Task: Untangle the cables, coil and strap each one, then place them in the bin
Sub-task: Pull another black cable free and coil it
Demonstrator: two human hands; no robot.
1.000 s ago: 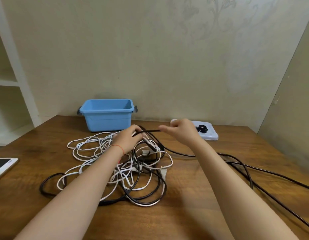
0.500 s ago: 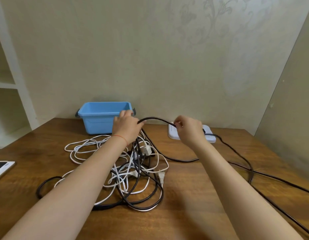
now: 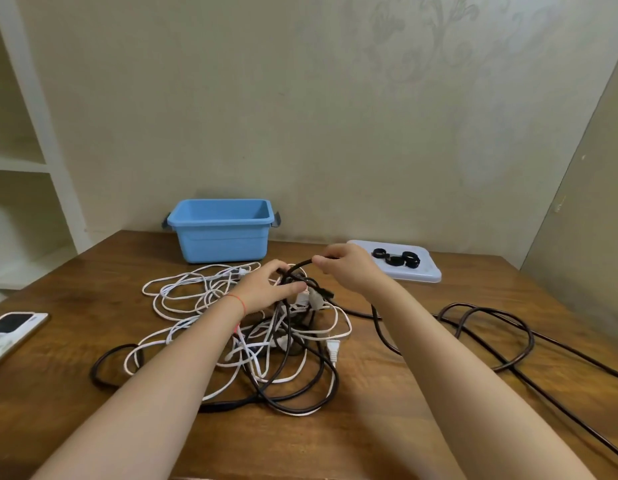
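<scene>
— Where are you working?

— At a wooden table (image 3: 387,427) pushed against a pale wall, with white shelving off to my left. The blue bin (image 3: 221,237) stands open at the back edge, near enough to drop coils into later, and I can see nothing inside it from here. The black straps (image 3: 397,258) wait on a pale tray (image 3: 428,273) just right of my hands.

— And the cables?

— They lie in one knotted heap in front of me: the white cables (image 3: 182,289) loop out toward the left, while the black cable (image 3: 487,336) runs out of the heap and trails across the table to the right.

— What are your hands doing?

— My right hand (image 3: 349,268) pinches a raised stretch of the black cable between thumb and fingertips, holding it above the pile. My left hand (image 3: 266,289) sits on top of the knot, fingers curled around the strands there, I think to pin the heap while I draw the black one free.

— How far along?

— Early, I'd judge. Nothing is coiled or strapped yet.
</scene>
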